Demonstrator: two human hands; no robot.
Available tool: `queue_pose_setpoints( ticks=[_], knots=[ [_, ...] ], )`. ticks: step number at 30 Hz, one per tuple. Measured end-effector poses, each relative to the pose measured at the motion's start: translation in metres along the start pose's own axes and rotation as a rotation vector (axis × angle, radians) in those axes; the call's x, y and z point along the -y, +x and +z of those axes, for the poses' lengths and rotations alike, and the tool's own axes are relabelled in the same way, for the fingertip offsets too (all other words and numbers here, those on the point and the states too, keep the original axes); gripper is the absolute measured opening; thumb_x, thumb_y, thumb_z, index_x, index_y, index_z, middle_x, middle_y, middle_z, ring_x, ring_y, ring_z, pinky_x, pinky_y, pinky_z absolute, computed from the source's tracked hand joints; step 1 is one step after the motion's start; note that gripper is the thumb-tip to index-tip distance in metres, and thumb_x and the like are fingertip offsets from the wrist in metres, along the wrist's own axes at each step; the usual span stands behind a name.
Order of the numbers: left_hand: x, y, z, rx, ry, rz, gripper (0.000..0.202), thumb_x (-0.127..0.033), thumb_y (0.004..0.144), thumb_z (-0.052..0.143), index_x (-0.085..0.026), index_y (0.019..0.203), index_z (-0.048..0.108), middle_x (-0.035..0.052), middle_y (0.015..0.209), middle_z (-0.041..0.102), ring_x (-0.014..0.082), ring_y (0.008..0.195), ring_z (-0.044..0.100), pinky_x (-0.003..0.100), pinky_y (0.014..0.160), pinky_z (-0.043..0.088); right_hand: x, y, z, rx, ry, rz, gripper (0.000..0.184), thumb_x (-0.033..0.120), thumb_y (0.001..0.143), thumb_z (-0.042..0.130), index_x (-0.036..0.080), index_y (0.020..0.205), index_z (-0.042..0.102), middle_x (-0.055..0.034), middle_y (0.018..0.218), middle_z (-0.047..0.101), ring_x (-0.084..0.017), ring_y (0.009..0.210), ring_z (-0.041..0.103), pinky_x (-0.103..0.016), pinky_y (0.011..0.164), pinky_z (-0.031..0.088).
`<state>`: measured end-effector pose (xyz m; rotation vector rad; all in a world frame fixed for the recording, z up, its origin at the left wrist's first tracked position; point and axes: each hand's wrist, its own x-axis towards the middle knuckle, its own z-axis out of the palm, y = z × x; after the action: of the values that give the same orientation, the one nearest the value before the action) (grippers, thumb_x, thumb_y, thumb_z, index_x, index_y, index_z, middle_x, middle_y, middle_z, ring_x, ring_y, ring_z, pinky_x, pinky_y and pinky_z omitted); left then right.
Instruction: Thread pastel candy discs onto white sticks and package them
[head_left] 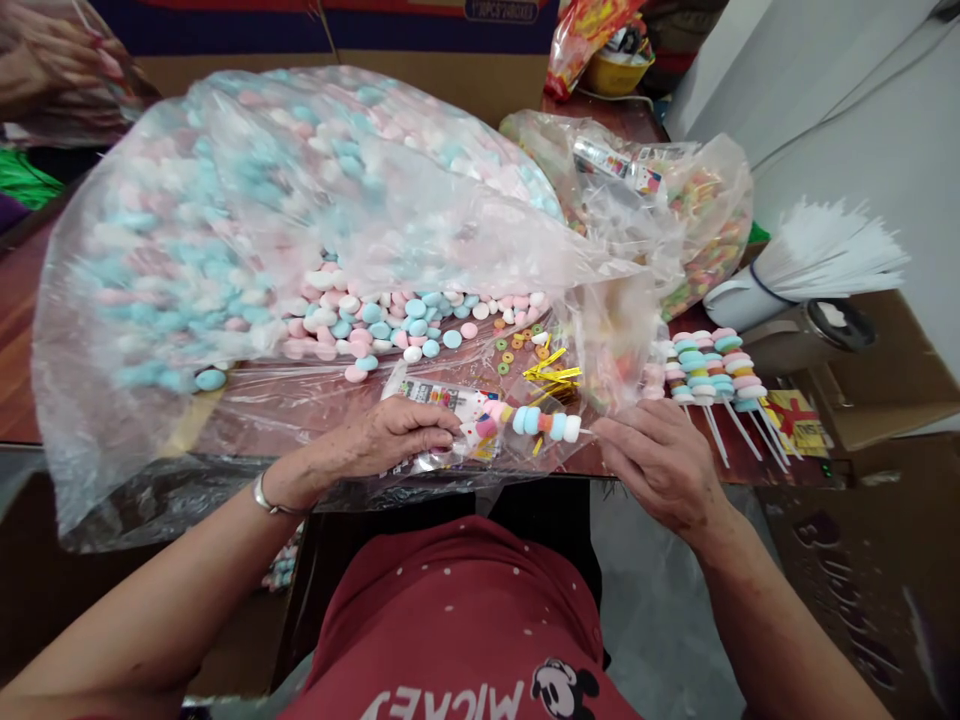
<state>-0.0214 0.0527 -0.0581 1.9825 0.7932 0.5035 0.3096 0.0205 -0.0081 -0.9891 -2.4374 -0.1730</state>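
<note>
My right hand [660, 460] pinches the white stick of a candy skewer [547, 424], threaded with blue, white, pink and orange sweets. The skewer's far end lies inside a clear printed packet [442, 400]. My left hand [382, 437] grips that packet near its opening, thumb on top. Just beyond the packet lie gold twist ties [553, 376] and small ring-shaped candies [508, 357]. Loose pink, white and blue candies [416, 318] spill from the mouth of a big clear bag [225, 210]. Several more candy skewers [712, 370] lie to the right of my right hand.
A white mug [739, 297] full of white sticks leans at the right, beside a metal mug [832, 335] and a cardboard box [892, 370]. Behind stands another bag of ring candies [705, 210] and a yellow basket [615, 72]. Another person's hands [60, 70] show at top left.
</note>
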Motion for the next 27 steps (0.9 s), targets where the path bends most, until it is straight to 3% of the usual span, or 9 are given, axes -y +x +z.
queue_pose_setpoints(
  ticks=[4,13,27],
  knots=[
    [0.000,0.000,0.001,0.009,-0.017,-0.024,0.026,-0.031,0.095,0.050,-0.015,0.097,0.070,0.0030,0.076,0.068,0.0106,0.063,0.058,0.019,0.059,0.045,-0.002,0.002,-0.003,-0.003,0.091,-0.034,0.014,0.013,0.089,0.054,0.020,0.094,0.065,-0.0021,0.071,0.065,-0.016,0.069,0.054,-0.032,0.066,0.043],
    [0.003,-0.005,-0.002,-0.087,-0.006,-0.084,0.026,-0.034,0.092,0.054,-0.015,0.083,0.069,0.0005,0.068,0.064,0.0100,0.061,0.055,0.017,0.057,0.043,-0.007,-0.001,-0.006,-0.001,0.054,-0.019,0.011,0.013,0.088,0.056,0.019,0.092,0.064,-0.0032,0.071,0.066,-0.017,0.068,0.053,-0.033,0.064,0.041],
    [-0.014,0.007,-0.007,0.085,-0.020,-0.003,0.023,-0.023,0.092,0.052,-0.015,0.099,0.072,0.0058,0.083,0.074,0.0129,0.070,0.064,0.019,0.063,0.047,0.003,0.007,0.005,0.123,0.160,-0.002,0.023,0.015,0.092,0.047,0.019,0.079,0.065,-0.0013,0.064,0.058,-0.015,0.064,0.048,-0.029,0.063,0.039]
  ],
)
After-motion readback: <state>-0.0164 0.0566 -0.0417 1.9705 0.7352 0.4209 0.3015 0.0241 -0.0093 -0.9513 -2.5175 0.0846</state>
